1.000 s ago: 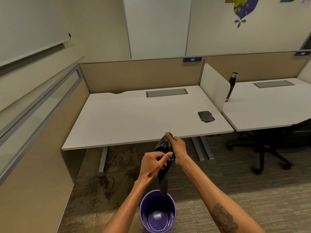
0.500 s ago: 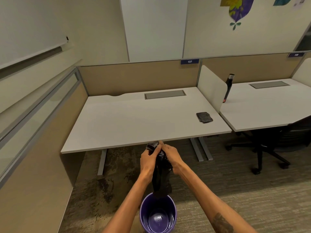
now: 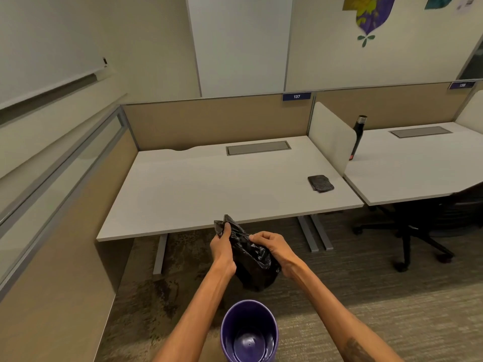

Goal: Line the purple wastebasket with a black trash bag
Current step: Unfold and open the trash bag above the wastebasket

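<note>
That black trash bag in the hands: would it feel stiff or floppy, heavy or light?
Probably floppy: the black trash bag crumples and sags between the left hand and right hand. Likely very light, since fingertip pinches hold it up. Its glossy film may be a bit slippery, so finding the opening could take some rubbing.

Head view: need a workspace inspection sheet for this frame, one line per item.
Surface: white desk, mostly bare; carpet floor below.
Job's things: purple wastebasket upright on the floor, unlined; black trash bag bunched, in the air above it.
Clutter: folded dark bundle near the desk's right edge; dark bottle upright on the neighbouring desk.
Grips: left hand and right hand both pinch the bag's top.
Cables: nothing seen.
Surroundings: tan partition with label 137, grey desk hatch, black office chair at right, whiteboard on left wall.
</note>
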Demonstrator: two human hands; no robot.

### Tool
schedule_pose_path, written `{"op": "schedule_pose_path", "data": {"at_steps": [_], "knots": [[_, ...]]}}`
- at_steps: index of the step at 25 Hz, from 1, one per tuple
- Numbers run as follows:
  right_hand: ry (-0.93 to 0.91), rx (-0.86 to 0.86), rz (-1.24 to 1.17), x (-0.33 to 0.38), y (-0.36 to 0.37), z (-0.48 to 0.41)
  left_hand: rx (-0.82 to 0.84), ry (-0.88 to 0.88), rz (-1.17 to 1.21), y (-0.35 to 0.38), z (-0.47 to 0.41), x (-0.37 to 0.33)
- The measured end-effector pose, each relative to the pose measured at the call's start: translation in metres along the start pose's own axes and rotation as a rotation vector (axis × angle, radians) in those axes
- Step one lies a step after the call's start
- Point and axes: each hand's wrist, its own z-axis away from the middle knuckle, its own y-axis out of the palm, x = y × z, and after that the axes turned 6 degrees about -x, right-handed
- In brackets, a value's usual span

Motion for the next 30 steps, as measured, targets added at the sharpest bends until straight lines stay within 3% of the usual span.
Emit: {"op": "schedule_pose_path", "data": {"at_steps": [4, 9, 14, 17, 20, 22, 24, 27, 30], "knots": [[0.012, -0.188, -0.138, -0.005, 0.004, -0.005, 0.032, 0.185, -0.196, -0.014, -0.004, 0.005], [0.234, -0.415, -0.575, 0.005, -0.014, -0.022, 0.237, 0.321, -0.493, -0.045, -0.011, 0.002], [0.286, -0.534, -0.530, 0.018, -0.037, -0.036, 0.416, 0.338, -0.496, -0.072, -0.031, -0.015], [0.148, -0.550, -0.361, 0.022, -0.046, -0.039, 0.487, 0.464, -0.799, -0.082, -0.042, -0.028], [-0.037, -0.362, 0.149, 0.022, -0.053, -0.032, 0.354, 0.632, -1.204, -0.081, -0.047, -0.033], [-0.098, -0.186, 0.553, 0.023, -0.059, -0.026, 0.130, 0.653, -1.153, -0.078, -0.050, -0.031], [-0.119, -0.118, 0.881, 0.020, -0.064, -0.023, 0.027, 0.636, -1.105, -0.079, -0.055, -0.028], [-0.148, -0.125, 1.143, 0.009, -0.068, -0.022, 0.109, 0.651, -1.197, -0.082, -0.056, -0.023], [-0.218, -0.231, 1.108, 0.006, -0.064, -0.024, 0.328, 0.791, -1.397, -0.088, -0.057, -0.015]]}}
